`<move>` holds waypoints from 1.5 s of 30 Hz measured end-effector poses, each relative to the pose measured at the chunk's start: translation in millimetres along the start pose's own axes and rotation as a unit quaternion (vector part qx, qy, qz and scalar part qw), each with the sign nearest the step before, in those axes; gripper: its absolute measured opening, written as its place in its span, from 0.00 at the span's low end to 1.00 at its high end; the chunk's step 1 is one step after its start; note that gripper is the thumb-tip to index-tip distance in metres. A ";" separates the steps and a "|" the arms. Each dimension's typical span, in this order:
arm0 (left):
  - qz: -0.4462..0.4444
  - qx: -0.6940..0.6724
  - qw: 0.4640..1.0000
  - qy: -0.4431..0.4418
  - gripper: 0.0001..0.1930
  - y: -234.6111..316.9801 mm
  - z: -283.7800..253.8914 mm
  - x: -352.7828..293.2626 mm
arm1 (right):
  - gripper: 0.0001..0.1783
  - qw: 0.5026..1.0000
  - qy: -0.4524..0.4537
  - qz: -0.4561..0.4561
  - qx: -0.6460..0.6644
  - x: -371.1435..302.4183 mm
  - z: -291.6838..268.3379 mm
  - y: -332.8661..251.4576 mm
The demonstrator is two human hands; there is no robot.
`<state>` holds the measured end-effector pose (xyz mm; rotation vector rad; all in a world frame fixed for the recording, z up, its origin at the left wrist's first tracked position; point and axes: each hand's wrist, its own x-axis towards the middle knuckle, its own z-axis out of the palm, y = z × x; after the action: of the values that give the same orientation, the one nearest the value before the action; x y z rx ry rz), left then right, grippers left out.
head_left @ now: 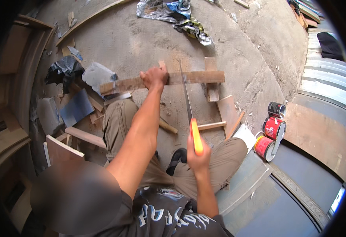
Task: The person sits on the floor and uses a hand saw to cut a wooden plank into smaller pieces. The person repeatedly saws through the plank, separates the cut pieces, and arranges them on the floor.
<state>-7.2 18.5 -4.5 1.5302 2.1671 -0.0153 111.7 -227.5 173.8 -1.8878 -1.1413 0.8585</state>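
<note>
A long brown wooden plank (198,76) lies crosswise in front of me. Its right end rests across a short wood block (212,94). My left hand (155,77) is closed over the plank near its middle. To the right of that hand, the thin blade of a handsaw (187,100) crosses the plank, its tip pointing away from me. My right hand (198,156) is wrapped round the saw's orange and yellow handle, near my right knee. Sawdust is scattered on the ground beyond the blade.
Three paint cans (273,128) stand at the right by a grey panel. Grey concrete chunks (98,77), a black plastic bag (64,71) and wood offcuts lie at the left. Crumpled foil wrappers (163,10) are at the far side. A hammer-like wooden handle (167,126) lies between my legs.
</note>
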 end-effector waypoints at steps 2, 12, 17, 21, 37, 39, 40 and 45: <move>0.013 -0.003 1.000 0.003 0.29 -0.4 -0.8 -2.9 | 0.08 0.999 0.029 -0.019 0.016 -13.1 -1.3 -2.6; 0.009 -0.017 0.999 0.028 0.29 -1.0 0.9 2.6 | 0.08 0.999 -0.024 0.031 0.013 8.2 2.4 4.2; 0.032 -0.004 0.999 0.021 0.29 2.8 -0.4 -0.9 | 0.08 1.000 -0.017 0.010 0.007 38.6 17.9 25.5; 0.029 -0.026 0.999 0.004 0.30 9.5 4.3 -4.1 | 0.16 1.000 0.006 0.016 -0.009 67.5 31.7 22.7; 0.047 0.017 0.997 0.056 0.28 -3.6 4.4 -1.6 | 0.07 0.999 0.012 -0.010 0.029 -14.2 -0.7 23.2; 0.053 0.017 0.997 0.061 0.29 -3.8 1.3 -1.7 | 0.07 0.999 0.006 0.005 0.032 -7.8 1.0 24.3; 0.049 0.024 0.997 0.056 0.29 -1.8 2.3 -4.1 | 0.08 0.999 -0.006 0.026 0.023 19.1 15.0 25.2; 0.030 0.015 0.999 0.037 0.29 12.2 3.3 -0.4 | 0.09 1.000 -0.002 0.013 -0.015 70.6 39.1 38.5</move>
<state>5.0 21.8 -4.1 1.6364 2.1869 0.0292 121.4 -165.2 110.4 -1.9306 -1.1407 0.8653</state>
